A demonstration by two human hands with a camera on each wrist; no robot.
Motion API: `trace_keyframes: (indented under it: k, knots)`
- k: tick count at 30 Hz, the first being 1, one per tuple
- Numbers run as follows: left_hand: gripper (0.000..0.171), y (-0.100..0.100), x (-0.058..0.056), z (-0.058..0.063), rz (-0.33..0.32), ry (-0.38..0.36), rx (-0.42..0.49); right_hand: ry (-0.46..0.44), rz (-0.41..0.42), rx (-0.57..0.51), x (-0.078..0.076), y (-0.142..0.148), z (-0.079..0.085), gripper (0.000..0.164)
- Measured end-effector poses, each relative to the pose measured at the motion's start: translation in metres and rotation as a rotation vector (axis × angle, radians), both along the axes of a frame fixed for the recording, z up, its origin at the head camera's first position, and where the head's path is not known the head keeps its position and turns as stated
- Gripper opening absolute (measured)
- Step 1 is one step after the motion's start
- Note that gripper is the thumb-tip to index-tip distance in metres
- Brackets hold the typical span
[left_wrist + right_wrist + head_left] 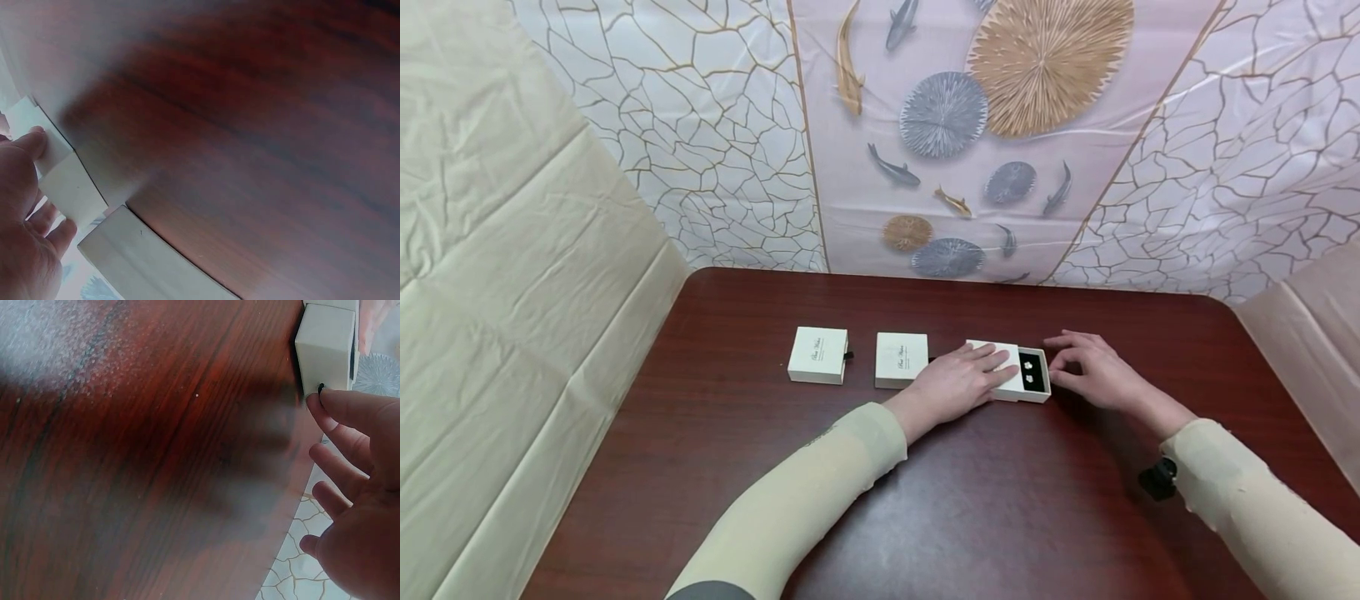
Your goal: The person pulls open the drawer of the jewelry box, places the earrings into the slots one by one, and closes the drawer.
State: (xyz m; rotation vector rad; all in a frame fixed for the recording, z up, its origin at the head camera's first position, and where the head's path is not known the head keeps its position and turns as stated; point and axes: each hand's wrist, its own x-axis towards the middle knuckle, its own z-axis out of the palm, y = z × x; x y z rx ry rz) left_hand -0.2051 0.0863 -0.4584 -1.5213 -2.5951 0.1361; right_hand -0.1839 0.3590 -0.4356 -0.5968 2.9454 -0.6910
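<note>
A white drawer-style jewelry box [1007,382] lies on the table with its drawer [1037,397] partly out to the right. Two small white earrings [1028,372] show on the drawer's black lining. My left hand [958,379] lies over the sleeve and holds it, its thumb and fingertips at the box's sides in the left wrist view. At the drawer's end wall, my right hand [1097,371] pinches a small black ribbon tab [321,388] between thumb and index finger, the other fingers spread loosely.
Two similar white boxes stand to the left: a middle one [901,358] close to my left wrist and a far-left one [817,356] with a black ribbon tab at its side. All sit on a dark red-brown wooden table [970,500]. Patterned cloth [730,125] hangs behind it.
</note>
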Motion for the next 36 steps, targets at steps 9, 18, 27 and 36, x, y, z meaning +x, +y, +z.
trace_keyframes:
  k: [9, 18, 27, 36]
  knots:
    - [0.054, 0.000, 0.000, -0.001, -0.001, 0.002, 0.004, 0.022, 0.016, -0.016, -0.001, -0.003, -0.003, 0.012]
    - [0.054, 0.001, 0.000, -0.001, 0.004, 0.011, -0.003, 0.022, 0.036, -0.020, -0.005, -0.012, -0.004, 0.015]
    - [0.055, 0.001, 0.000, 0.000, 0.013, 0.004, -0.012, 0.023, 0.052, -0.033, -0.011, -0.019, -0.007, 0.011]
    - [0.054, 0.001, 0.000, -0.001, 0.015, -0.009, -0.003, 0.021, 0.066, -0.049, -0.012, -0.024, -0.008, 0.013]
